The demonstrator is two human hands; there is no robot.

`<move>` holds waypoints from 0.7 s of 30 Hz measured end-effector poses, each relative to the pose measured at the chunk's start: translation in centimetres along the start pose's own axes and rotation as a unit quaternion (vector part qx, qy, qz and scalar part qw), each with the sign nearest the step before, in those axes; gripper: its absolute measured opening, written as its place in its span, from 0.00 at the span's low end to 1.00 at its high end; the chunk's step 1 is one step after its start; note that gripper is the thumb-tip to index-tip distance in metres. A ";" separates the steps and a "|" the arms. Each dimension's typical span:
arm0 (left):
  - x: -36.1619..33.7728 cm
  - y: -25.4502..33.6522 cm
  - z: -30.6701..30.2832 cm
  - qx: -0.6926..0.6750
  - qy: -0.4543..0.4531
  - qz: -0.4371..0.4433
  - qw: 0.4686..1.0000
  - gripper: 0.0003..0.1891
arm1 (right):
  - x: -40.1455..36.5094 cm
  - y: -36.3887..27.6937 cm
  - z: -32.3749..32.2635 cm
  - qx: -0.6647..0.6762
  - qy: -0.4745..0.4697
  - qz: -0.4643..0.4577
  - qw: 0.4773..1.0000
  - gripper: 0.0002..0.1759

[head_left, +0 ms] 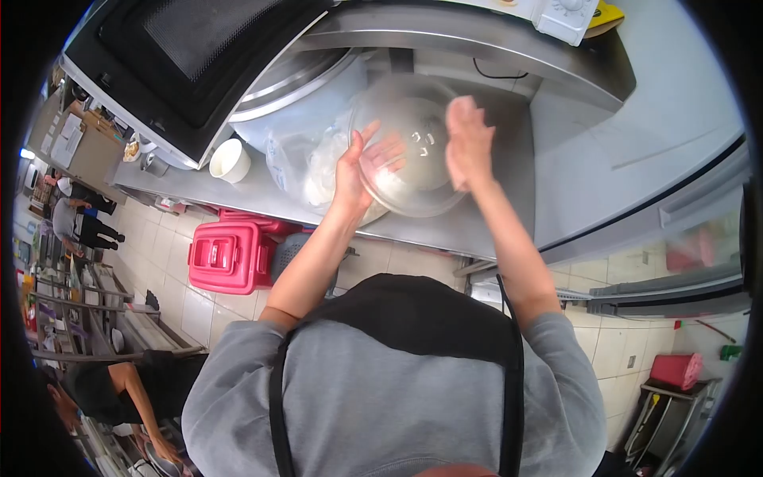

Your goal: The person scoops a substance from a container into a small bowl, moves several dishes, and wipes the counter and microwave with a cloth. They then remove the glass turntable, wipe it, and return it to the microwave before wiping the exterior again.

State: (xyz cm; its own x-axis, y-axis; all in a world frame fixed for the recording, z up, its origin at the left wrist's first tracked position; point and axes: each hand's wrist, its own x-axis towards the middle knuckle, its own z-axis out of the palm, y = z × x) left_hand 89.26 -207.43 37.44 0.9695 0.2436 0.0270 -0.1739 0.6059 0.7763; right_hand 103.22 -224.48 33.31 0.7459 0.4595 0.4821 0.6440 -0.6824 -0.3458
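Note:
A clear, see-through round bowl (413, 187) is tilted over the steel counter, its outline slightly smeared by motion. My left hand (355, 171) grips its left side, thumb at the rim and fingers showing through the clear wall. At the right edge of the bowl, my right hand (469, 143) is blurred, with its fingers stretched out and the palm side toward the bowl. Just left of the bowl lies a clear plastic bag (306, 163) with whitish contents. Something pale on the counter is partly hidden beneath the bowl.
The steel counter (509, 191) runs under a raised shelf (477, 40). A microwave (183, 56), a large round container (302, 99) and a white tub (230, 161) stand left. Below is a red lidded bin (230, 258). A co-worker (127, 389) is at lower left.

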 end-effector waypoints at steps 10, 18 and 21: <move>-0.9 -1.9 0.6 0.035 0.022 -0.022 0.999 0.35 | -0.8 -2.3 3.0 0.176 0.028 -0.085 0.980 0.27; 0.3 -3.1 -0.7 0.014 0.006 0.046 0.999 0.36 | -3.3 -9.2 1.0 0.220 -0.026 -0.161 0.962 0.27; -1.1 -1.8 1.0 0.024 0.011 -0.022 0.999 0.35 | 1.5 -5.4 -0.8 0.260 -0.106 0.002 0.960 0.26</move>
State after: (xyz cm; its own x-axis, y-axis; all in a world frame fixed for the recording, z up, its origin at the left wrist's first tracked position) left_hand 88.65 -209.54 36.59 0.9719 0.2346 -0.0202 -0.1230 0.5791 0.8059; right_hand 100.78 -220.55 36.53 0.7309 0.6006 0.3240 0.5978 -0.3344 -0.7286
